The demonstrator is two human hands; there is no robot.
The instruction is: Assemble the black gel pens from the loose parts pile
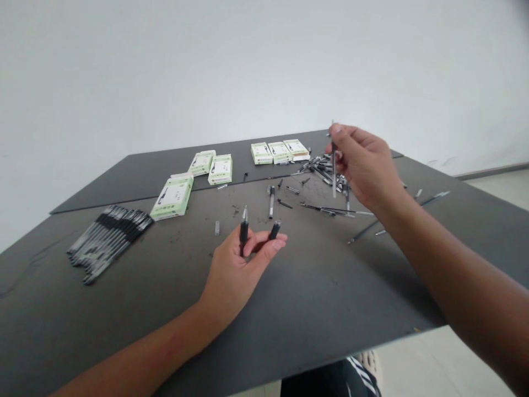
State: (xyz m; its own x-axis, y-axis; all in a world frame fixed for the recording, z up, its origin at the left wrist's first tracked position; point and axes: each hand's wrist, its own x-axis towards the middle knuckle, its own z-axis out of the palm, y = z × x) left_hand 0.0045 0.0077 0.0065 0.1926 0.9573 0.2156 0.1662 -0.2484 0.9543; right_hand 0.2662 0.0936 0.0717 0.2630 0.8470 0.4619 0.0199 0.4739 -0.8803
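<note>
Over the middle of the table, my left hand (235, 270) is closed on a black gel pen (243, 229) with its metal tip pointing up. A short black pen cap (274, 230) sits between the thumb and fingers of that same hand. To the right and higher, my right hand (366, 160) pinches a thin pen refill (334, 176) that hangs upright, its lower end clear and its upper part dark. Behind the right hand lies a heap of pen parts (322, 166). The lower part of the pen is hidden in my left palm.
A fanned row of pens (111, 237) lies at the left of the dark table (289, 314). Near it are green-and-white boxes (172, 197), with more boxes (279, 151) at the back. A loose pen barrel (271, 203) and several thin refills (334, 209) lie mid-table.
</note>
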